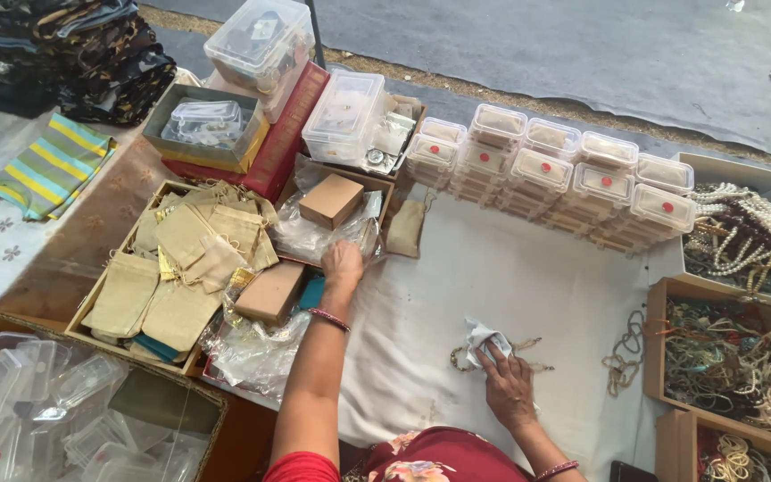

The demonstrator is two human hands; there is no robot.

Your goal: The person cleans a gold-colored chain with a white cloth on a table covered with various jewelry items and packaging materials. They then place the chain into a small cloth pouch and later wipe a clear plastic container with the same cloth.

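On the white-clothed tabletop (510, 277), the left hand (343, 263) reaches open-fingered onto clear plastic bags (314, 236) near its left edge, while the right hand (506, 384) pinches a white cloth (479, 341) over a beaded bracelet (459, 361).

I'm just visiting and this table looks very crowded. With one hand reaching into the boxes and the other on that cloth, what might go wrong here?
The left hand reaches among loose plastic bags and small cardboard boxes; it could knock one off the pile. The right hand presses a white cloth on a beaded bracelet, so the string might snag or break. The stacked clear containers nearby might topple if bumped.
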